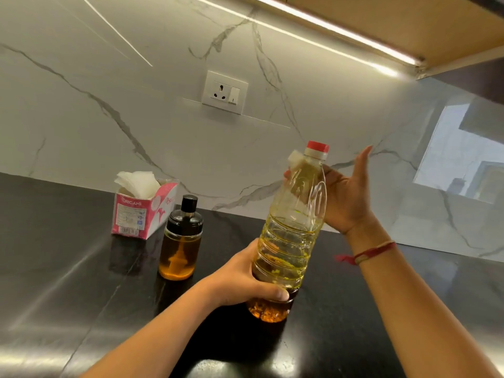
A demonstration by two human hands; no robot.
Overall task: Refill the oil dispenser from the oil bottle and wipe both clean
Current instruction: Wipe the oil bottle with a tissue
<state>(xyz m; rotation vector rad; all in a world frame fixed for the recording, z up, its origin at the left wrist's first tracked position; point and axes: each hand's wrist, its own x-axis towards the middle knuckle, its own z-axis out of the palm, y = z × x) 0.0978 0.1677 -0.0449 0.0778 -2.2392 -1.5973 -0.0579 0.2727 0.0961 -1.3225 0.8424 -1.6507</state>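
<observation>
A clear plastic oil bottle (293, 230) with a red cap, partly full of yellow oil, is tilted above the black counter. My left hand (245, 276) grips its lower body. Behind the bottle's shoulder, my right hand (343, 197) presses a white tissue (296, 159) against the upper part, with some fingers stretched out. The glass oil dispenser (180, 241) with its black lid on stands on the counter to the left, holding amber oil.
A pink and white tissue box (141, 211) with tissues sticking out sits behind the dispenser near the marble wall. A wall socket (225, 91) is above. The black counter (68, 282) stretches left and front.
</observation>
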